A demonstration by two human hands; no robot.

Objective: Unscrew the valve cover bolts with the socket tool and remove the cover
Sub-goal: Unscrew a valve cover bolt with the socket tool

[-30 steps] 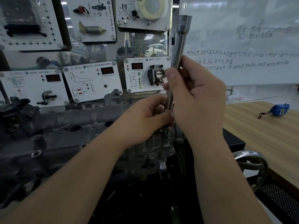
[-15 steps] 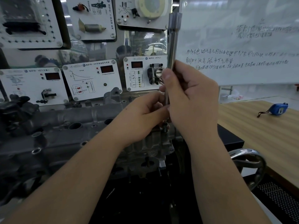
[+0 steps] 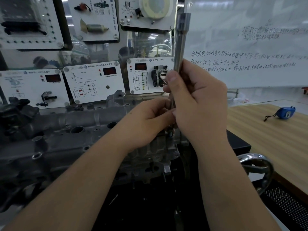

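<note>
A blue tape measure [image 3: 285, 112] lies on the wooden desk [image 3: 270, 135] to my right. Behind it I see a written-on whiteboard [image 3: 246, 47]; white sensor display panels [image 3: 93, 82] face me, a chrome handwheel [image 3: 256, 170] below.

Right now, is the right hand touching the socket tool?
Touching. The head view shows the right hand closed around the shaft of the upright socket tool, thumb pressed against the metal with no gap.

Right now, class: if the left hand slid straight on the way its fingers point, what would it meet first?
The socket tool: the left hand points right at its lower shaft, just below the right hand, seemingly touching already, though depth is unclear.
</note>
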